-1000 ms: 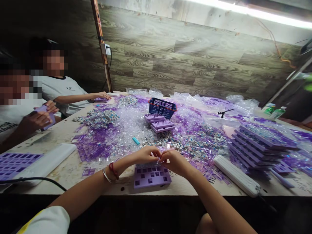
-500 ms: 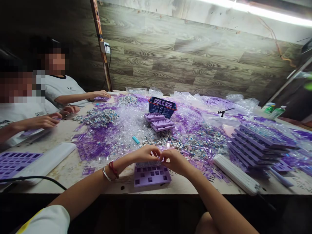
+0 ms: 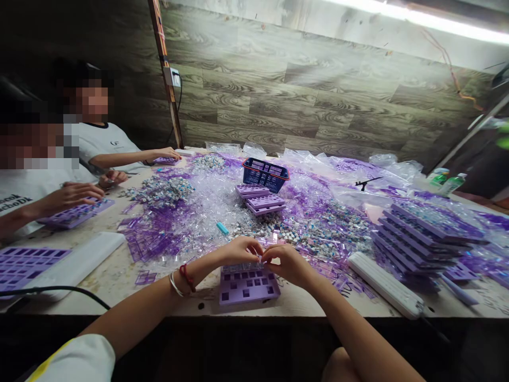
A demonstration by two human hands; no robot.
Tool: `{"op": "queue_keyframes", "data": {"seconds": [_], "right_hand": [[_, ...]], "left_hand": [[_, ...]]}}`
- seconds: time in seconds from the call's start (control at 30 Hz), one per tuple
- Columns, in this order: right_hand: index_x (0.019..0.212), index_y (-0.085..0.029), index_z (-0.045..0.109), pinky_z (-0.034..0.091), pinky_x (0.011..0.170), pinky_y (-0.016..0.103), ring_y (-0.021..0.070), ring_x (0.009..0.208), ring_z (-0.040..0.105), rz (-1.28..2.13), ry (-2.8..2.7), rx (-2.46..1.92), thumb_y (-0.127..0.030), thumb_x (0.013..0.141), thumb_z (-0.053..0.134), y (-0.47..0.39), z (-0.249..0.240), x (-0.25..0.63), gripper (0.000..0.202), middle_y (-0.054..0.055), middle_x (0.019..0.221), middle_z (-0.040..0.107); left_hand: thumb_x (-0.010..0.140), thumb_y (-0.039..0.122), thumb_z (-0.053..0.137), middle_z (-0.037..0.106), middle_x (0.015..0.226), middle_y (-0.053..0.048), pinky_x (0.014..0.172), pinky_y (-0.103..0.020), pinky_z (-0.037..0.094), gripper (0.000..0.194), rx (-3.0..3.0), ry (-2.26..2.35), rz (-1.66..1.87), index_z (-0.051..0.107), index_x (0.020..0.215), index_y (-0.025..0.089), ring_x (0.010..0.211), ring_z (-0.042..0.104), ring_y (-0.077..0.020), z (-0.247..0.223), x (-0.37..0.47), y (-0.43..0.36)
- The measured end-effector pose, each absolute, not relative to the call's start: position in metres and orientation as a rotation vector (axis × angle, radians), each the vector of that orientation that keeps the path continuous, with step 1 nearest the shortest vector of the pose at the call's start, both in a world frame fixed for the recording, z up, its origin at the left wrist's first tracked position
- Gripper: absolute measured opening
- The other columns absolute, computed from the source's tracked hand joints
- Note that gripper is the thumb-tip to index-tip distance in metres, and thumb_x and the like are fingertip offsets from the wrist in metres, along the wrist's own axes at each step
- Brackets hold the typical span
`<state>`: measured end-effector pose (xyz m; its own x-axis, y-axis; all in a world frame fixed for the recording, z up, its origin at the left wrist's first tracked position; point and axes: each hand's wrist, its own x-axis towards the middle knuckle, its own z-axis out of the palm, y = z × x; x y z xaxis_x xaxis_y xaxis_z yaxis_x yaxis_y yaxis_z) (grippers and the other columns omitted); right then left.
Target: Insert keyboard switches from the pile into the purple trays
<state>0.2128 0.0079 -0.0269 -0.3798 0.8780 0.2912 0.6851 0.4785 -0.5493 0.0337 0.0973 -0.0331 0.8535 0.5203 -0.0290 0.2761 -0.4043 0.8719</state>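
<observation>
Delicately, the left hand (image 3: 240,252) and right hand (image 3: 289,263) meet with curled, nearly closed fingertips over the far rows of a purple slotted tray (image 3: 248,293), apparently around a tiny clear piece (image 3: 260,259), though I cannot tell which hand grips it. The tray lies flat by the near edge of the table (image 3: 298,306), presumably for comfortable reach, with heaped small parts (image 3: 345,228) just beyond. Fingers hide some slots, and the bottom of the navy plastic basket (image 3: 264,174) cannot be made out.
</observation>
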Motion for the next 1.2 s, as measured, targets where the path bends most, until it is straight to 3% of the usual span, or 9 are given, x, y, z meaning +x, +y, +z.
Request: {"op": "queue_keyframes", "data": {"seconds": [0.3,0.57,0.7,1.0,1.2], "right_hand": [[0.077,-0.019,0.071,0.048,0.077,0.028,0.0168,0.078,0.065,0.357,-2.272,-1.309,-0.001,0.073,0.063,0.005,-0.017,0.208,0.02,0.004,0.082,0.071],[0.077,-0.018,0.068,0.047,0.067,0.024,0.0136,0.069,0.063,0.379,-2.162,-1.273,-0.005,0.074,0.063,0.006,-0.014,0.225,0.014,0.002,0.075,0.069],[0.08,-0.019,0.067,0.047,0.066,0.024,0.0142,0.071,0.063,0.369,-2.097,-1.276,-0.008,0.074,0.063,0.003,-0.011,0.233,0.013,0.002,0.077,0.068],[0.079,-0.018,0.068,0.047,0.066,0.025,0.0141,0.07,0.062,0.417,-2.071,-1.311,-0.008,0.073,0.064,-0.001,-0.011,0.233,0.012,0.002,0.075,0.067],[0.079,-0.018,0.068,0.047,0.066,0.024,0.0133,0.069,0.061,0.407,-2.073,-1.268,-0.009,0.075,0.064,0.0,-0.012,0.233,0.011,0.001,0.075,0.067]], "left_hand": [[0.07,0.018,0.061,0.067,0.079,-0.001,0.063,-0.02,0.043,0.02,2.076,0.592,0.295,0.07,0.087,0.015,0.076,0.059,-0.0152,-0.032,0.034,0.095],[0.072,0.024,0.068,0.065,0.088,-0.003,0.073,-0.024,0.043,0.019,2.424,0.527,0.373,0.069,0.089,0.017,0.083,0.058,-0.0174,-0.024,0.033,0.085],[0.073,0.018,0.067,0.066,0.096,-0.005,0.081,-0.028,0.043,0.01,2.646,0.559,0.457,0.07,0.082,0.018,0.089,0.059,-0.0196,-0.021,0.035,0.067],[0.071,0.013,0.064,0.067,0.09,-0.004,0.082,-0.03,0.043,0.008,2.616,0.646,0.536,0.069,0.077,0.017,0.09,0.059,-0.0212,-0.024,0.038,0.06],[0.081,0.016,0.058,0.067,0.091,-0.006,0.084,-0.031,0.042,0.01,2.8,0.579,0.493,0.068,0.078,0.016,0.09,0.058,-0.0214,-0.02,0.04,0.056]]}}
